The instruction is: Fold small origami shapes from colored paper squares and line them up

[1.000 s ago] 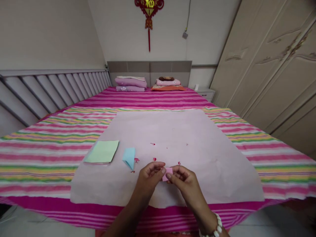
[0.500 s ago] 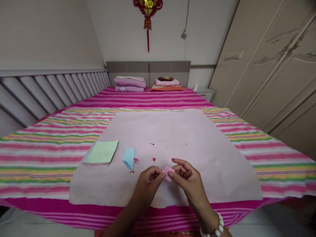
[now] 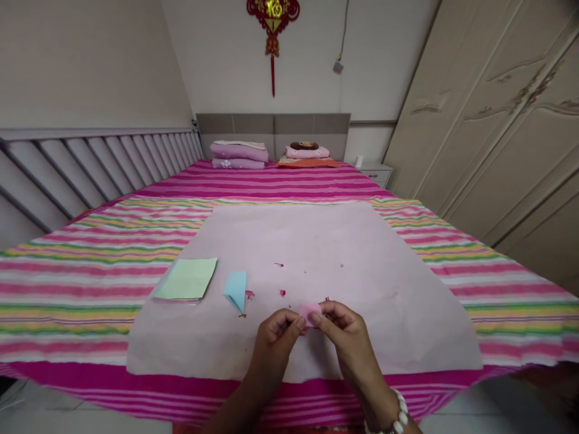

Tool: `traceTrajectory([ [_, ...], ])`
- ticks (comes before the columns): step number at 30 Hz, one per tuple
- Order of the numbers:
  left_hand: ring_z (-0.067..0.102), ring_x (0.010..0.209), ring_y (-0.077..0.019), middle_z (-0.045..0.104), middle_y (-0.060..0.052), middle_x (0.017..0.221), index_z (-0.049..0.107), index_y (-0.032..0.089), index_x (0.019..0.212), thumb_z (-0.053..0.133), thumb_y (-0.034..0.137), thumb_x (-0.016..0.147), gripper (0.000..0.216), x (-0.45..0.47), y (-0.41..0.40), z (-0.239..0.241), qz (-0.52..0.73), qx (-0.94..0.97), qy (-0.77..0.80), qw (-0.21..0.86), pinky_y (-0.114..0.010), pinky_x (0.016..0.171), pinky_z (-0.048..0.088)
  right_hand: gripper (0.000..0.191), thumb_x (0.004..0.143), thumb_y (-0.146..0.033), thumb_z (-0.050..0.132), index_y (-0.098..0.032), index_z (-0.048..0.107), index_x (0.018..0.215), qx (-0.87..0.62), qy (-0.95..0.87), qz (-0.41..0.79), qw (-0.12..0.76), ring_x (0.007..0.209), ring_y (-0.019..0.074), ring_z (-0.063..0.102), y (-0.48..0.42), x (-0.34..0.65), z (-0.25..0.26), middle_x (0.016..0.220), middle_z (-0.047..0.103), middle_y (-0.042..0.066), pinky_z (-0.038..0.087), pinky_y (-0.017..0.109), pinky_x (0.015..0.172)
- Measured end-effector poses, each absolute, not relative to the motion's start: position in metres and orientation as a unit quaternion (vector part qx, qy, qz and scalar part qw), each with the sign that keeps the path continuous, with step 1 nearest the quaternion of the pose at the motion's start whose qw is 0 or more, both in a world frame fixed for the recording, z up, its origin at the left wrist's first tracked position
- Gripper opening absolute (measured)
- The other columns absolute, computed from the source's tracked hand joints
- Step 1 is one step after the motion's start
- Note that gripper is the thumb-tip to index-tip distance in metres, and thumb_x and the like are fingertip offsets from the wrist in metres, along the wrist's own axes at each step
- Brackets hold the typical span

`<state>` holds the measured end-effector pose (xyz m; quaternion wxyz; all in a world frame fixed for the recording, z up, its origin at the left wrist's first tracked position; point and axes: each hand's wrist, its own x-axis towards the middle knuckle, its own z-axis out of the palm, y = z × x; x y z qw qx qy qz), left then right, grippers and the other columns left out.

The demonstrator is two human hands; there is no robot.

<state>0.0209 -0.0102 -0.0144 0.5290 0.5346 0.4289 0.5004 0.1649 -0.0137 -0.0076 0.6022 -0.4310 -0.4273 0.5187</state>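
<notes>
the left hand and right hand, fingers curled, pinch opposite sides of a small pink folded paper over the near middle of a large, pale sheet; a light-blue folded paper lies left.

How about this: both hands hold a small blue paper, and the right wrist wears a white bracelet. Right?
Not quite: in the head view, the left hand and right hand hold a small pink paper, not blue. The white bracelet is correct.
</notes>
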Motion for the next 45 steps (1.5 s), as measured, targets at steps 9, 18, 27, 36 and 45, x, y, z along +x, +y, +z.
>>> traceTrajectory([
  [9, 0.062, 0.078, -0.0171, 0.066, -0.003, 0.084, 0.059, 0.019, 0.096, 0.069, 0.024, 0.075, 0.024, 0.017, -0.010, -0.009, 0.503, 0.547, 0.395, 0.540, -0.029, 0.074, 0.049, 0.019, 0.067, -0.034, 0.078, -0.017, 0.072, 0.066, -0.454, -0.483, 0.501, 0.556, 0.047, 0.0110, 0.050, -0.016, 0.174, -0.002, 0.052, 0.061, -0.001, 0.039, 0.023, 0.047],
  [18, 0.065, 0.074, -0.0151, 0.068, -0.002, 0.078, 0.062, 0.019, 0.089, 0.064, 0.020, 0.079, 0.011, 0.012, -0.008, -0.002, 0.482, 0.594, 0.380, 0.520, -0.025, 0.070, 0.050, 0.030, 0.060, -0.027, 0.084, -0.019, 0.071, 0.086, -0.411, -0.437, 0.534, 0.596, 0.050, 0.0111, 0.058, -0.016, 0.168, 0.001, 0.064, 0.066, -0.001, 0.048, 0.023, 0.049],
  [27, 0.066, 0.069, -0.0136, 0.069, 0.000, 0.071, 0.059, 0.017, 0.083, 0.072, 0.022, 0.073, 0.017, 0.012, -0.005, 0.002, 0.455, 0.500, 0.358, 0.644, -0.025, 0.067, 0.050, 0.026, 0.063, -0.030, 0.083, -0.018, 0.071, 0.082, -0.417, -0.463, 0.544, 0.562, 0.052, 0.0141, 0.062, -0.019, 0.173, -0.002, 0.055, 0.066, -0.001, 0.050, 0.025, 0.053],
  [36, 0.061, 0.058, -0.0115, 0.064, 0.001, 0.064, 0.062, 0.015, 0.078, 0.073, 0.029, 0.070, 0.019, 0.014, -0.004, 0.007, 0.440, 0.508, 0.394, 0.627, -0.024, 0.058, 0.049, 0.019, 0.068, -0.030, 0.080, -0.018, 0.071, 0.079, -0.402, -0.458, 0.575, 0.545, 0.050, 0.0134, 0.063, -0.019, 0.171, -0.002, 0.055, 0.069, 0.001, 0.048, 0.023, 0.053],
  [45, 0.054, 0.048, -0.0088, 0.057, 0.005, 0.053, 0.058, 0.015, 0.067, 0.072, 0.024, 0.064, 0.017, 0.019, -0.006, 0.013, 0.452, 0.482, 0.414, 0.626, -0.020, 0.049, 0.042, 0.014, 0.068, -0.029, 0.079, -0.017, 0.072, 0.071, -0.384, -0.445, 0.587, 0.557, 0.050, 0.0136, 0.061, -0.022, 0.162, -0.001, 0.056, 0.067, 0.001, 0.048, 0.024, 0.051],
])
